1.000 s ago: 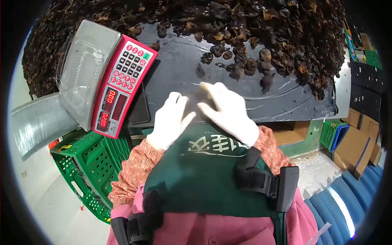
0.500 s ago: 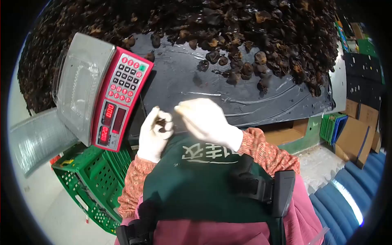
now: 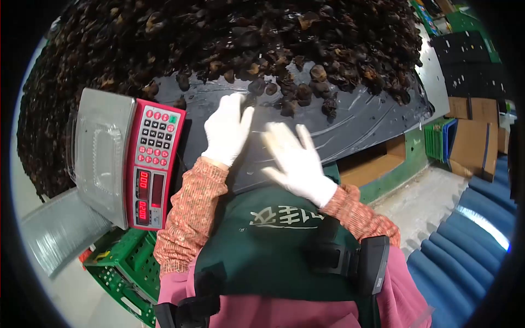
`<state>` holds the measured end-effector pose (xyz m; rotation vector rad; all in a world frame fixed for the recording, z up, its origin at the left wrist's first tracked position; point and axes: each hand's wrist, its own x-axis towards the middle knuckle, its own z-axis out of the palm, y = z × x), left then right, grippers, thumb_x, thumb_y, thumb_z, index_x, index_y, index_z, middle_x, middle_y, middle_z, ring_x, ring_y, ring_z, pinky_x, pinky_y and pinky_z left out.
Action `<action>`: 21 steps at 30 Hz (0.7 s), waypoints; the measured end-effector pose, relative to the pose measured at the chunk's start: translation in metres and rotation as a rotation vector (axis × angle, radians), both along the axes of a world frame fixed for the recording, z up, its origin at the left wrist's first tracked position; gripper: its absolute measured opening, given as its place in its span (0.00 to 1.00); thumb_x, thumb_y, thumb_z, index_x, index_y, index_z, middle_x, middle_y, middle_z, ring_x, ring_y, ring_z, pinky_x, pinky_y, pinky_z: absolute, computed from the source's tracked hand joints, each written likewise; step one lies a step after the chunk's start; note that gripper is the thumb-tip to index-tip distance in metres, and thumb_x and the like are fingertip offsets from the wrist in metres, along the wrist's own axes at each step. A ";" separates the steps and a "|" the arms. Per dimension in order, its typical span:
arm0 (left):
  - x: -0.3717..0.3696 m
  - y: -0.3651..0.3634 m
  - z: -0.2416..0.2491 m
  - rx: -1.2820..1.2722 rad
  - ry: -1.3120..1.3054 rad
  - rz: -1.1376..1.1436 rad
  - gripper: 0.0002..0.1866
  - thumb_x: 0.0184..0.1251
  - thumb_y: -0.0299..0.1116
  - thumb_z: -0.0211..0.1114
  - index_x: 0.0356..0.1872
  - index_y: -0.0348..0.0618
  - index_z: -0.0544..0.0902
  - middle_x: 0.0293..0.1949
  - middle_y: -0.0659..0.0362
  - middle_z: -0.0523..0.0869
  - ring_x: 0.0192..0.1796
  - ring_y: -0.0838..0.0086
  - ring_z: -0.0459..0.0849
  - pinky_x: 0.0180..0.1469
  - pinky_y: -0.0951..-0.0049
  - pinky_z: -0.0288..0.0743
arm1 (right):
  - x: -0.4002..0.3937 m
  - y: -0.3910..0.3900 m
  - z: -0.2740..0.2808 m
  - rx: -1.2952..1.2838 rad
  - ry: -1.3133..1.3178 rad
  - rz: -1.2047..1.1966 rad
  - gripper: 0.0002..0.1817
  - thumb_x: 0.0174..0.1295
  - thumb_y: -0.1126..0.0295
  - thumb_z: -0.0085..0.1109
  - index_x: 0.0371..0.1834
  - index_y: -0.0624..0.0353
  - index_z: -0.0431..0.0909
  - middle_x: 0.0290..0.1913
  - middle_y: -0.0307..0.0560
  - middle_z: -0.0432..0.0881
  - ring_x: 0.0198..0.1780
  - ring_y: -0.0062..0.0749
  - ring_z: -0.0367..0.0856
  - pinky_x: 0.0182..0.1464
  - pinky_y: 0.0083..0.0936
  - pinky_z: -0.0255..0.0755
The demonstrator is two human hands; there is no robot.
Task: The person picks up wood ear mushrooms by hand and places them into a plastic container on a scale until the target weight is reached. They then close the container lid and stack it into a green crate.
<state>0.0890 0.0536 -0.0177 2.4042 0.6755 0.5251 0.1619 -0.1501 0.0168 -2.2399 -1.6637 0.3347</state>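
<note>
My left hand [image 3: 225, 131], in a white glove, reaches forward over the black plastic sheet [image 3: 262, 131]. Its thumb and forefinger close around a small dark wood ear mushroom [image 3: 250, 100] at the near edge of the pile. To its right, my right hand [image 3: 295, 161], also gloved in white, hovers palm down with fingers spread and nothing in it; its fingertips are blurred. Several loose wood ears [image 3: 303, 94] lie just beyond both hands, in front of the large heap of wood ear mushrooms [image 3: 235, 41].
On the left stands a red digital scale [image 3: 156, 131] with a clear plastic tray [image 3: 101, 153] on its pan. Below it are a roll of clear film [image 3: 63, 229] and green crates [image 3: 131, 262]. Cardboard boxes [image 3: 473, 145] and a blue ribbed surface [image 3: 459, 251] are at the right.
My left hand has moved forward from near the apron to the loose wood ears. My right hand has swung right and opened from a closed shape. The view has shifted slightly.
</note>
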 end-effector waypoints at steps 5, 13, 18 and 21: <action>-0.005 0.001 0.012 -0.080 0.020 0.013 0.06 0.70 0.33 0.70 0.37 0.46 0.80 0.35 0.56 0.81 0.33 0.59 0.85 0.36 0.60 0.78 | 0.037 -0.146 -0.011 -0.180 -0.384 -0.636 0.39 0.66 0.54 0.66 0.78 0.61 0.68 0.81 0.63 0.64 0.84 0.58 0.56 0.82 0.65 0.39; -0.003 -0.003 0.027 -0.136 -0.137 0.126 0.17 0.68 0.31 0.71 0.55 0.41 0.83 0.48 0.52 0.87 0.45 0.60 0.89 0.50 0.66 0.83 | 0.051 -0.022 0.041 0.217 -0.337 -0.359 0.21 0.63 0.67 0.70 0.60 0.49 0.85 0.73 0.51 0.76 0.78 0.50 0.67 0.83 0.59 0.41; 0.014 0.002 0.016 -0.054 -0.054 0.065 0.15 0.68 0.38 0.71 0.51 0.45 0.83 0.44 0.51 0.84 0.43 0.55 0.87 0.47 0.57 0.81 | 0.068 0.072 0.001 0.324 -0.315 -0.150 0.10 0.59 0.68 0.71 0.43 0.53 0.85 0.74 0.52 0.75 0.81 0.54 0.63 0.81 0.68 0.42; 0.014 0.003 0.023 -0.146 0.027 0.072 0.09 0.67 0.33 0.71 0.43 0.43 0.83 0.39 0.52 0.82 0.39 0.57 0.86 0.44 0.60 0.81 | 0.068 0.034 0.050 0.355 -0.240 -0.218 0.06 0.61 0.73 0.69 0.39 0.50 0.84 0.70 0.49 0.79 0.80 0.54 0.65 0.82 0.64 0.43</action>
